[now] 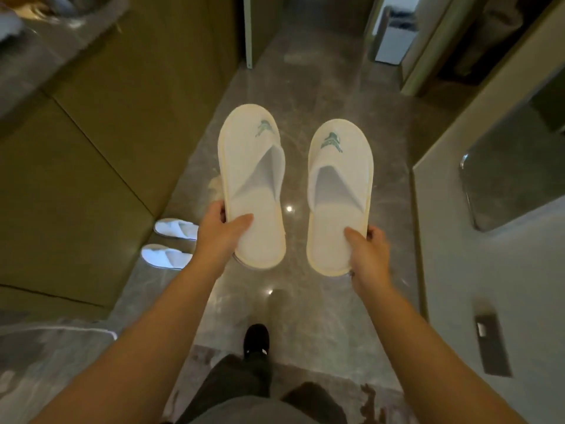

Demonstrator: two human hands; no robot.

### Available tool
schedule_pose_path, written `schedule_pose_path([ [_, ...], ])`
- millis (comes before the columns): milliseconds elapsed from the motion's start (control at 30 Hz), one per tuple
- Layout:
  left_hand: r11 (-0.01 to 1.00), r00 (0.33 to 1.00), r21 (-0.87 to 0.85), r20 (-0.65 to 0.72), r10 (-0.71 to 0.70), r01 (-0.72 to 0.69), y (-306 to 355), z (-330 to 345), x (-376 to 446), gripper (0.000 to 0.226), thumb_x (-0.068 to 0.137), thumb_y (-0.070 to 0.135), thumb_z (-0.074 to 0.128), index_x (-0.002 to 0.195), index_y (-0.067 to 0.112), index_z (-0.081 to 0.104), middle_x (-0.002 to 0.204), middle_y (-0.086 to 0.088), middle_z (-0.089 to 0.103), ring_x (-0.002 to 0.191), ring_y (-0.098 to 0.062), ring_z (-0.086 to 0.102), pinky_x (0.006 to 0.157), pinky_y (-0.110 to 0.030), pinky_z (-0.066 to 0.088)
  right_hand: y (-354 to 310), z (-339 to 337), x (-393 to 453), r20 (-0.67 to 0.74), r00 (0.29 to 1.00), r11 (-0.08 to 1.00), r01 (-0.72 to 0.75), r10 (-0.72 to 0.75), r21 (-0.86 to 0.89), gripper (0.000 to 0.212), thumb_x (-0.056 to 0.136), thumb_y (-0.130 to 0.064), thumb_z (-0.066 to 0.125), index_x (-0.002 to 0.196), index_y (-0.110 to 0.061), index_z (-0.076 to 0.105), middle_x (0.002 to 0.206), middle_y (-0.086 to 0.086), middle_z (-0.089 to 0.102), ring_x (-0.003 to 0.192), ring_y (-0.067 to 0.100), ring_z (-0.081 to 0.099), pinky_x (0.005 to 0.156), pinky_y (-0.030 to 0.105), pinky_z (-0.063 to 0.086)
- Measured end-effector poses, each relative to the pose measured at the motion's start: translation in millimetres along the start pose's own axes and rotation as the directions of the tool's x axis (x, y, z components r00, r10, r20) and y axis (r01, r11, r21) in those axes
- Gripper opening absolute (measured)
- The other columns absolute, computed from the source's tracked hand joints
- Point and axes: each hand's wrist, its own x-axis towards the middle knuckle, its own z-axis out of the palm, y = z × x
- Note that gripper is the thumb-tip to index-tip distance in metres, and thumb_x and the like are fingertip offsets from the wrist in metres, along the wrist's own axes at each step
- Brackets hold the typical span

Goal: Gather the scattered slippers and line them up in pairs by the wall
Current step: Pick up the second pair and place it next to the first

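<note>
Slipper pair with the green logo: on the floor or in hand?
In hand. The left hand grips the left slipper at its heel and the right hand grips the right slipper, both above the floor.

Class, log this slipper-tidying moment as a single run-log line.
left hand: grips left slipper by heel | right hand: grips right slipper by heel | both held above floor | pair by wall: placed

Narrow corridor with a glossy grey marble floor [330, 75] reflecting small ceiling lights. Olive-brown wall panels [101, 142] run along the left; a pale wall [489, 255] with a dark switch plate [492, 344] stands right. A lit doorway [394, 35] opens at the far end.
</note>
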Motion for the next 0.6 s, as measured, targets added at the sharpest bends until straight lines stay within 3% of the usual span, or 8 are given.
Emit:
schedule_pose_path([
  [133, 1.0, 0.999, -0.024, -0.028, -0.016, 0.015, 30.6, 13.2, 69.6, 0.027, 0.077, 0.016, 0.064, 0.098, 0.018, 0.048, 0.101, -0.005, 0.056, 0.091, -0.022, 0.055, 0.072, -0.033, 0.048, -37.2, 43.2, 63.8, 0.049, 0.999, 1.0, 0.009, -0.008, -0.008, 0.025, 0.083, -0.008, 0.054, 0.106, -0.012, 0.047, 0.091, 0.002, 0.054, 0.081, 0.018, 0.054, 0.064, 0.033, 0.045],
  [233, 0.999, 0.997, -0.034, -0.079, -0.021, 0.018, 43.4, 29.2, 118.9, 0.026, 0.077, 0.014, 0.064, 0.099, 0.016, 0.05, 0.093, -0.002, 0.057, 0.086, -0.019, 0.055, 0.064, -0.027, 0.046, -58.7, 71.4, 118.8, 0.108, 0.994, 0.999, -0.015, 0.019, -0.04, 0.02, 0.082, -0.011, 0.055, 0.1, -0.015, 0.046, 0.096, 0.004, 0.056, 0.089, 0.024, 0.056, 0.071, 0.039, 0.048],
  [367, 0.998, 0.978, -0.066, -0.207, -0.03, 0.017, 57.8, 55.6, 194.0, 0.024, 0.077, 0.014, 0.064, 0.097, 0.015, 0.051, 0.085, 0.005, 0.057, 0.079, -0.014, 0.054, 0.058, -0.025, 0.042, -88.7, 117.4, 212.1, 0.229, 0.973, 0.997, -0.004, 0.023, -0.083, 0.02, 0.082, -0.011, 0.057, 0.099, -0.016, 0.047, 0.091, 0.0, 0.056, 0.084, 0.019, 0.056, 0.073, 0.038, 0.048],
  [500, 0.994, 0.933, -0.102, -0.355, -0.06, 0.025, 79.1, 80.1, 266.8, 0.02, 0.077, 0.013, 0.064, 0.092, 0.015, 0.051, 0.081, 0.008, 0.055, 0.076, -0.012, 0.053, 0.058, -0.024, 0.041, -126.6, 173.4, 299.3, 0.348, 0.936, 0.99, -0.002, 0.051, -0.14, 0.027, 0.083, -0.01, 0.057, 0.109, -0.007, 0.05, 0.094, 0.004, 0.056, 0.082, 0.02, 0.056, 0.065, 0.033, 0.047],
  [600, 0.982, 0.88, -0.183, -0.458, -0.126, 0.045, 93.7, 86.9, 310.0, 0.017, 0.077, 0.011, 0.064, 0.088, 0.015, 0.052, 0.08, 0.006, 0.057, 0.081, -0.019, 0.055, 0.063, -0.028, 0.045, -157.8, 217.9, 347.5, 0.46, 0.885, 0.978, 0.028, 0.072, -0.207, 0.017, 0.082, -0.007, 0.056, 0.099, -0.01, 0.051, 0.084, 0.002, 0.057, 0.073, 0.015, 0.056, 0.061, 0.031, 0.046],
])
